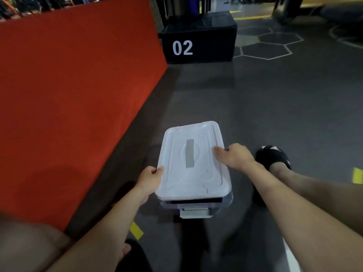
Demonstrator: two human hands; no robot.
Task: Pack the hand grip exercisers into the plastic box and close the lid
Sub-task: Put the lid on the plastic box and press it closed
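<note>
Nearest, two bare forearms reach forward from the bottom edge over a dark grey floor, with a strip of yellow tape on the floor just left of the left forearm. The left hand grips the near-left edge of the white lid, thumb on top and fingers curled under the rim. The right hand holds the lid's right edge, thumb lying flat on the top surface and the other fingers curled down over the side. The lid sits on the clear plastic box, which stands on the floor between the hands; a dark gap shows under the lid's near edge, and a pale latch hangs at the box's near end. A grey strip runs along the middle of the lid. The box's contents are hidden. Just right of the right hand, a foot in a black sandal rests on the floor. A large red mat fills the left side. Farther off stands a black box marked "02", with white hexagon lines on the floor to its right.
</note>
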